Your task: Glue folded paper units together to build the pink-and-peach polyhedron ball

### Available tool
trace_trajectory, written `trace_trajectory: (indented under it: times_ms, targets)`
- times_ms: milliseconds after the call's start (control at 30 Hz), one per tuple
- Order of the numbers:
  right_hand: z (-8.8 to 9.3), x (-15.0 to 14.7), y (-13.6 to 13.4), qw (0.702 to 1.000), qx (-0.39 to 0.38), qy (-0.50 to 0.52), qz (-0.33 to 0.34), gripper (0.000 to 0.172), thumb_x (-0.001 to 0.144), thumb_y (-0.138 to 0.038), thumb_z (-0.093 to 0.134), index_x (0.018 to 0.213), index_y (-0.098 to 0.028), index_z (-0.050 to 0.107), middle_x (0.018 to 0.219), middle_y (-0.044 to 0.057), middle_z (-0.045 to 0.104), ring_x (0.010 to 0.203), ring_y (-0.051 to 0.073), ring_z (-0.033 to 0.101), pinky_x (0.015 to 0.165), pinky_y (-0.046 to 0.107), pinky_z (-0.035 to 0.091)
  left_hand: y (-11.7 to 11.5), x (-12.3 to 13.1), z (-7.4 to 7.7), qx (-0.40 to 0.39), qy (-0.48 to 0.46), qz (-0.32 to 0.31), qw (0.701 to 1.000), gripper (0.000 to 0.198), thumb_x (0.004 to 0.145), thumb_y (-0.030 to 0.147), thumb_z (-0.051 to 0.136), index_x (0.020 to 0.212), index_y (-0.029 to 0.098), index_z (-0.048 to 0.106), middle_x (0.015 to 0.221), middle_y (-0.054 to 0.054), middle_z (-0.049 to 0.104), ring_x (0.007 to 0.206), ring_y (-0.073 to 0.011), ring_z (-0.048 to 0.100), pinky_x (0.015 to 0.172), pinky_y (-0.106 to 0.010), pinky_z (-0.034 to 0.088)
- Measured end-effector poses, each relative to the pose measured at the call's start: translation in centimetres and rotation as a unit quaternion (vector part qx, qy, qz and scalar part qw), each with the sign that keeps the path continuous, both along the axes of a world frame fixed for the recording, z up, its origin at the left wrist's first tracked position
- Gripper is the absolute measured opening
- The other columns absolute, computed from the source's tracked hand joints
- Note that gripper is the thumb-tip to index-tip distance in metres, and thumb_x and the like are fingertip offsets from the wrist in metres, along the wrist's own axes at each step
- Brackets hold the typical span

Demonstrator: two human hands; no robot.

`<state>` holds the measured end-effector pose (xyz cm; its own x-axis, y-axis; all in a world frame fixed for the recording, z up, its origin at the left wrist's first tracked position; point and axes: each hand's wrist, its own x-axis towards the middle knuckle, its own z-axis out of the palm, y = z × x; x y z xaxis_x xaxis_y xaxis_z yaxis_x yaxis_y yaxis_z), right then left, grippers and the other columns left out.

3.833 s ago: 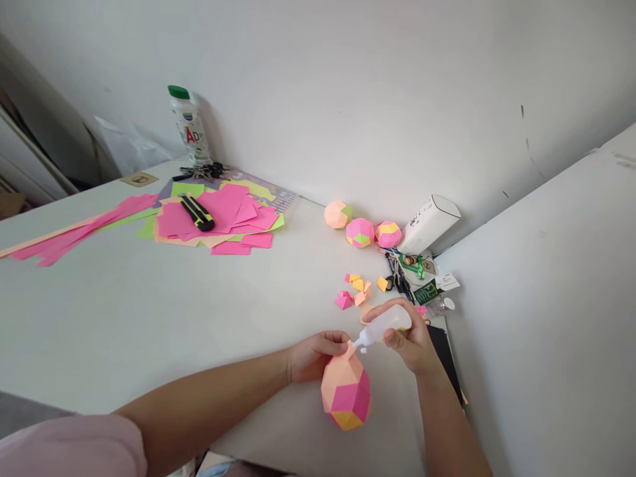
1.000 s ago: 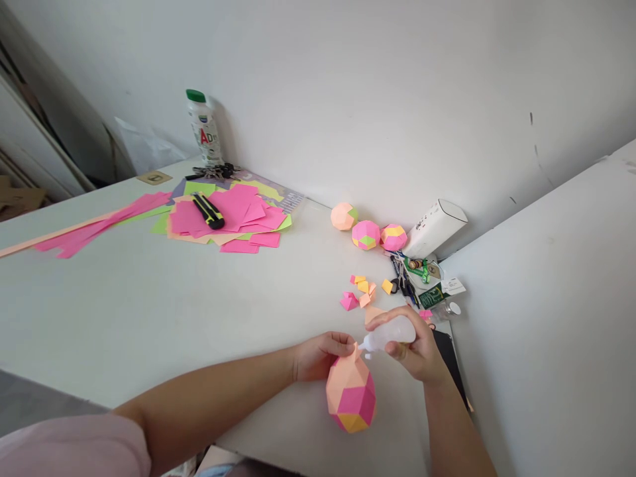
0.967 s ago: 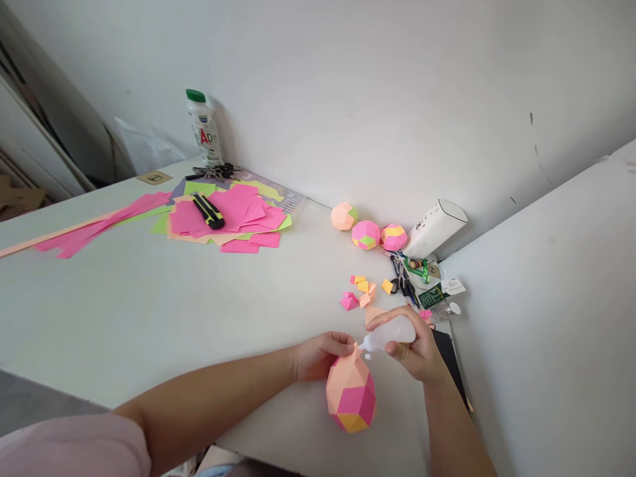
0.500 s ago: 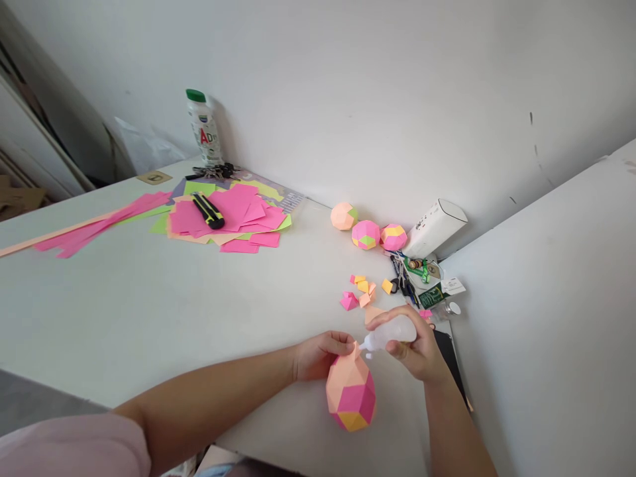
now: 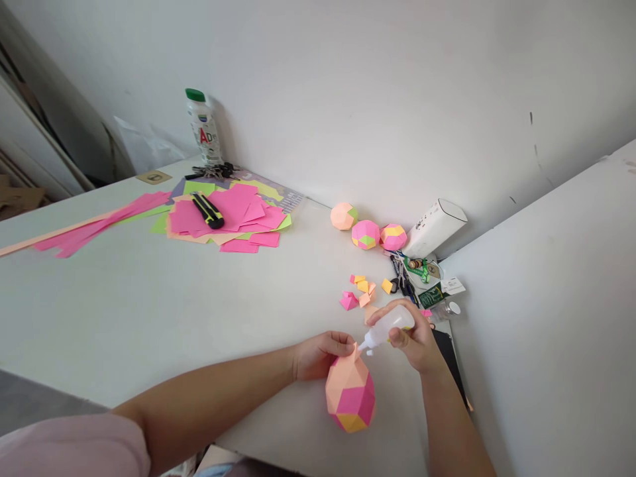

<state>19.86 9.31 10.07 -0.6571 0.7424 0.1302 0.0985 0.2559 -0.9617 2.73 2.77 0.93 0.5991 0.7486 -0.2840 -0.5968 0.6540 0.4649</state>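
A multicoloured paper ball point(image 5: 350, 391), peach, pink and orange, is held at the near edge of a pale surface point(image 5: 238, 291); whether it rests there cannot be told. The left hand point(image 5: 322, 354), the nearer one, touches the ball's upper left, thumb and fingers pinched on a peach flap point(image 5: 356, 353) at its top. The right hand point(image 5: 415, 341), up and right of the ball and apart from it, is curled around a white squeeze bottle point(image 5: 392, 326). The bottle's long axis slants down leftward toward the ball, its nozzle point(image 5: 364, 345) pointing at the flap; whether they touch is too fine to tell. The ball's own long axis runs from that flap, pointing away from the person, back to an orange facet nearest them. Beyond the ball lie loose paper pieces point(image 5: 348, 301) and, farther off, three similar balls point(image 5: 366, 234).
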Motion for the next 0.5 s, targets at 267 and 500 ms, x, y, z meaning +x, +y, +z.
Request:
trace_trajectory:
  times_ms: [267, 500]
  targets:
    - [-0.33, 0.03, -0.01, 0.998, -0.062, 0.021, 0.015, 0.032, 0.077, -0.05, 0.065, 0.092, -0.023, 0.058, 0.087, 0.006, 0.067, 0.055, 0.012, 0.048, 0.046, 0.022, 0.037, 0.04, 0.01, -0.09, -0.002, 0.002, 0.0, 1.0, 0.022, 0.06, 0.025, 0.078, 0.061, 0.012, 0.06, 0.061, -0.003, 0.059, 0.059, -0.0142, 0.054, 0.061, -0.028, 0.036]
    - [-0.09, 0.02, -0.08, 0.999, -0.037, 0.037, 0.001, 0.028, 0.079, -0.046, 0.066, 0.093, -0.023, 0.058, 0.089, 0.005, 0.066, 0.054, 0.011, 0.046, 0.047, 0.022, 0.037, 0.02, -0.01, -0.08, 0.001, -0.002, 0.001, 1.0, 0.021, 0.061, 0.024, 0.077, 0.06, 0.012, 0.06, 0.06, -0.002, 0.058, 0.057, -0.0135, 0.052, 0.06, -0.028, 0.035]
